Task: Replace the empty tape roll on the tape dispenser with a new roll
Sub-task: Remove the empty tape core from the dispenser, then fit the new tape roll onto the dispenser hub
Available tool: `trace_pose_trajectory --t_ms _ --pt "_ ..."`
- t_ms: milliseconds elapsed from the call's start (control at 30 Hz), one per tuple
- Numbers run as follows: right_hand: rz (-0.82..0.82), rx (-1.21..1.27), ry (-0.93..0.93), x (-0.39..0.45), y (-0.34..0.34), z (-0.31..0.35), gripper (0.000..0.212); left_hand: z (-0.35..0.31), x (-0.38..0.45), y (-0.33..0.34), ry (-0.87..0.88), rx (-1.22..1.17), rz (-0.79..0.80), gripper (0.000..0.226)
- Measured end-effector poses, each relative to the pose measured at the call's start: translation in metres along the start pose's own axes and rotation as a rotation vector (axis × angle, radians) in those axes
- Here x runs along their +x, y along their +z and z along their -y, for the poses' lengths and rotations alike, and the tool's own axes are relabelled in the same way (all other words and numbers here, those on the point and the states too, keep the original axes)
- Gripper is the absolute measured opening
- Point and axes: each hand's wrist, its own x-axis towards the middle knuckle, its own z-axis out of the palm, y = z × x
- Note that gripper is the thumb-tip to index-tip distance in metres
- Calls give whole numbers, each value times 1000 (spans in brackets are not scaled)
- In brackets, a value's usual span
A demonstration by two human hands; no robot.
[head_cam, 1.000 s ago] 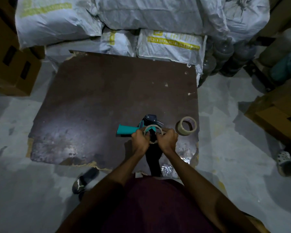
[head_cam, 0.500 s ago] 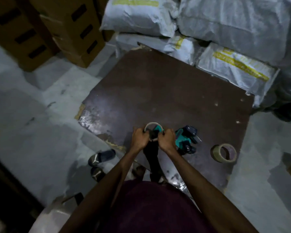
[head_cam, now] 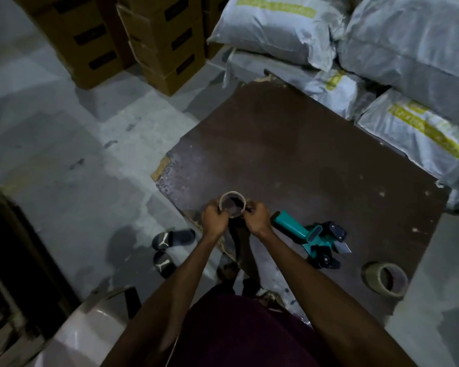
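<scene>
White sacks (head_cam: 398, 49) with yellow print too blurred to read flank the brown board (head_cam: 289, 160). On it lie the teal dispenser (head_cam: 312, 238) and a full tape roll (head_cam: 386, 279). Left hand (head_cam: 214, 219) and right hand (head_cam: 257, 218) pinch the bare core (head_cam: 232, 204) between closed fingers.

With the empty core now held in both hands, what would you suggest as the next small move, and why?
Probably set the empty core aside, since both the left hand and right hand are occupied while the dispenser lies bare beside the fresh roll on the board.
</scene>
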Motion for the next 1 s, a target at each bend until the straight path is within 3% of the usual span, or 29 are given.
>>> trace_pose_trajectory --t_ms 200,300,400,667,800,1000 --pt "18 59 -24 -5 -1 15 28 -3 -3 5 -44 -76 -87 23" --pt "6 83 -22 -15 -14 12 35 -9 -15 14 37 -35 -128 37" --pt "-41 32 -53 -23 -32 -4 40 -9 -26 34 156 37 -20 44" --pt "-287 -58 -154 -67 -105 -64 32 -29 -65 109 496 315 284 34" --pt "-396 -94 -86 -99 -143 -114 40 -38 -92 158 716 460 452 35" --pt "-513 -186 86 -137 -178 -170 47 -45 -124 198 883 582 557 35"
